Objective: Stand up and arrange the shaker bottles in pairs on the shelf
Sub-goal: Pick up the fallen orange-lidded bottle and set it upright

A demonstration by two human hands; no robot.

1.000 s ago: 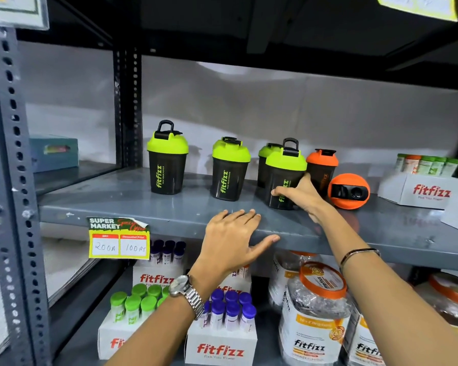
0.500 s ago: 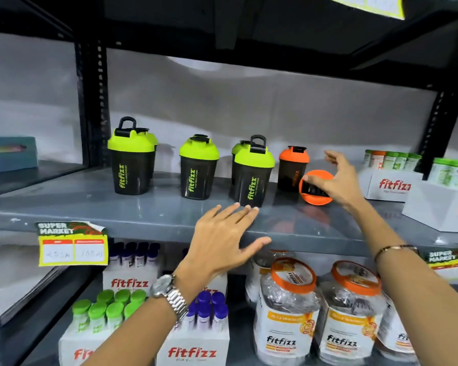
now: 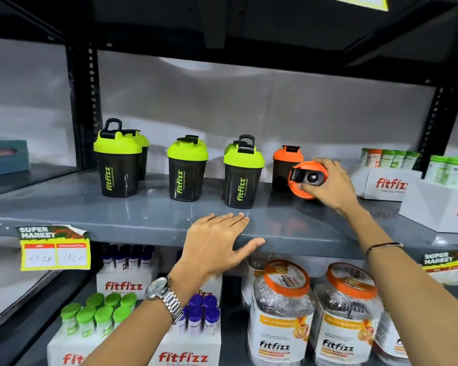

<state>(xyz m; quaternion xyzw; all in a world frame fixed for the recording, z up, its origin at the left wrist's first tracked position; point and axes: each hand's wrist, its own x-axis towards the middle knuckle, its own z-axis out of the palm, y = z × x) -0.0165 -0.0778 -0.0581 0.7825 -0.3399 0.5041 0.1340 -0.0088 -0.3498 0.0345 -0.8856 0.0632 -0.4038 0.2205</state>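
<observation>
Right hand (image 3: 328, 184) gripping tipped orange shaker (image 3: 307, 178) lid-forward on shelf (image 3: 148, 220), upright orange shaker (image 3: 284, 167) just behind it, left hand (image 3: 217, 241) spread flat on shelf edge

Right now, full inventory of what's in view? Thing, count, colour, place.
green-lid shakers: five, black bodies, upright along the grey shelf; left and third spots doubled front-to-back, one alone between.
upright orange shaker: one, right of the green ones.
tipped orange shaker: one, on its side, lid toward camera.
Fitfizz boxes: two, white, far right, holding tubes.
price tag: one, yellow, shelf edge left.
tube boxes: several, lower shelf, green and purple caps.
jars: at least two, clear, orange lids, lower right.
left hand: flat on shelf edge, wristwatch.
right hand: fingers around tipped shaker.
</observation>
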